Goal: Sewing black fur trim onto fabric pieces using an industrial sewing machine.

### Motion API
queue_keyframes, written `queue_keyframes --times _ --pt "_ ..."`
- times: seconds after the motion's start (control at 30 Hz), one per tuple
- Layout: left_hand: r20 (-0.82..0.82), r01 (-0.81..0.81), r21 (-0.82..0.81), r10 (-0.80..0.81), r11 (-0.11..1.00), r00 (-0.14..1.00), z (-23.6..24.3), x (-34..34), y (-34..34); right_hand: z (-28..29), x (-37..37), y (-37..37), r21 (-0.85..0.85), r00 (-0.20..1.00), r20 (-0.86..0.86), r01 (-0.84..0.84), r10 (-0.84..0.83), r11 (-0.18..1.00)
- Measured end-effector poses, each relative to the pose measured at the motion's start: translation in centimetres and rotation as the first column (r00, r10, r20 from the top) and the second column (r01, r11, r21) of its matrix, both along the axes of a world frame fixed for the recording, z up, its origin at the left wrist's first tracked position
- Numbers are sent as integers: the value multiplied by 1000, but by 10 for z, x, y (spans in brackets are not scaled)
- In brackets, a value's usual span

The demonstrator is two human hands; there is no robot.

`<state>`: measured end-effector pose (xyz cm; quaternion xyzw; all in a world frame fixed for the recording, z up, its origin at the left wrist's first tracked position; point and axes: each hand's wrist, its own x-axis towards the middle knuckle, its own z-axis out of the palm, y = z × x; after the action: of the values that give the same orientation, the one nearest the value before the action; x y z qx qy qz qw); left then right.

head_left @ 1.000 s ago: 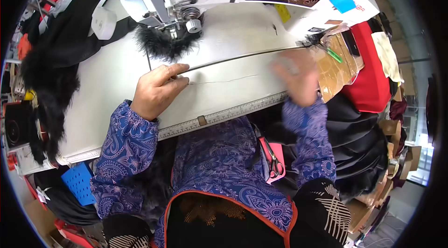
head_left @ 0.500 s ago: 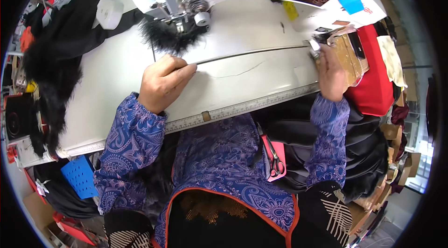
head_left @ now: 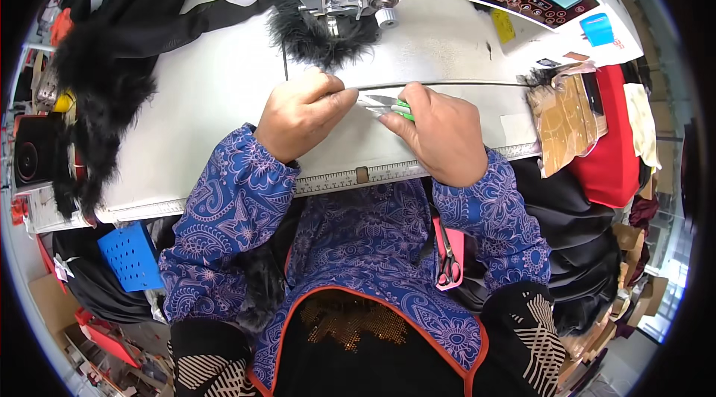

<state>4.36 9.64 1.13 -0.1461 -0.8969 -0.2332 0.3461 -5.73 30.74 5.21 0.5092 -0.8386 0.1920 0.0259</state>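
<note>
My left hand (head_left: 309, 113) is closed in a pinch over the white table, its fingertips pressed together. What it holds is too small to make out. Close to those fingertips are the silver blades of green-handled thread snips (head_left: 403, 109), gripped in my right hand (head_left: 446, 132). Just behind my hands, a piece of black fur (head_left: 321, 35) lies under the head of the sewing machine (head_left: 339, 5). A thin dark seam (head_left: 477, 83) crosses the tabletop beside both hands.
A ruler strip (head_left: 395, 172) runs along the table's front edge. Scissors with a pink case (head_left: 449, 266) lie at my lap. Black fur cloth (head_left: 97, 98) covers the left side. A brown taped packet (head_left: 563, 117) and red cloth (head_left: 611, 158) are at the right.
My right hand has come from the packet at the right to beside my left hand, bringing the snips. The whole view has shifted, while my left hand keeps its pinch.
</note>
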Motion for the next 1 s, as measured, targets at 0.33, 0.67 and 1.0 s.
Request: queue_keyframes --times 0.33,0.67,1.0 --pt "125 316 -158 -298 936 946 -2 24 35 -20 1 -26 -289 361 917 312 169 905" --pt "73 78 55 -82 995 994 11 -5 3 -9 9 20 -75 655 755 136 -33 988" --pt "27 59 -23 -59 998 998 1 -10 -1 13 -7 58 70 971 131 191 -199 979"
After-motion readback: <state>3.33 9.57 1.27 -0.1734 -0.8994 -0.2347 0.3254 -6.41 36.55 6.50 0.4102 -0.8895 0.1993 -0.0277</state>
